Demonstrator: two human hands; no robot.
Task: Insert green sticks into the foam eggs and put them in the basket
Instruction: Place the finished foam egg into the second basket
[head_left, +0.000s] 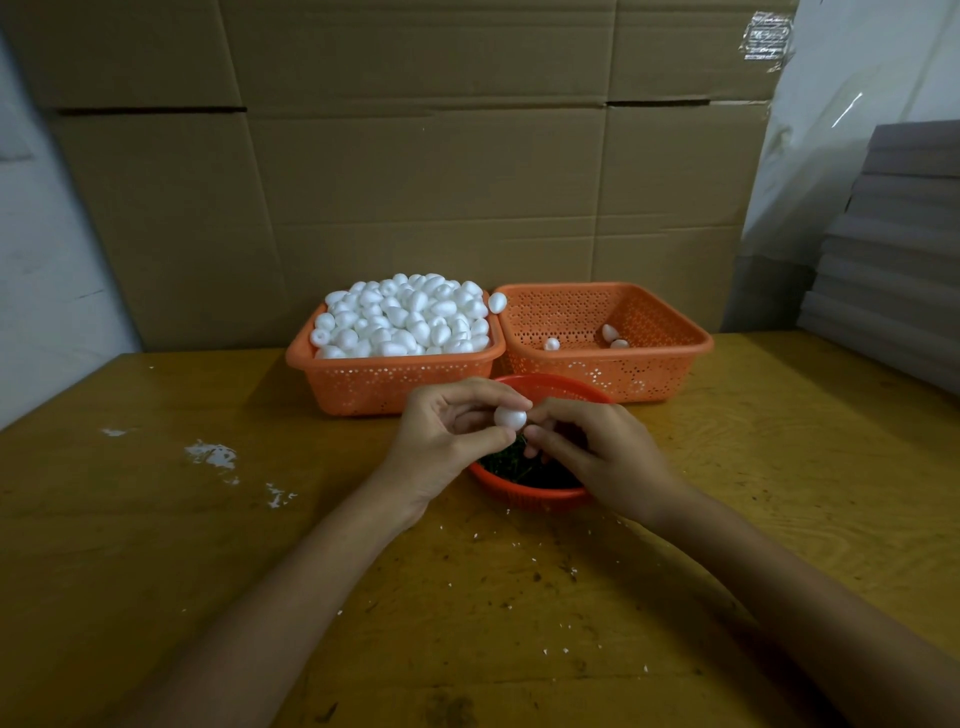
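While pinched by left hand (447, 439) and right hand (602, 457), one foam egg (510, 417) is held just above the green sticks (511, 466); judged light, easily dented, best gripped gently at its sides.

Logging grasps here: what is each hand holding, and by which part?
The left hand pinches the foam egg round its left side; the right hand pinches at its right end.

Left hand (441, 434) and right hand (602, 457) pinching foam egg (510, 417), over red bowl (524, 497)
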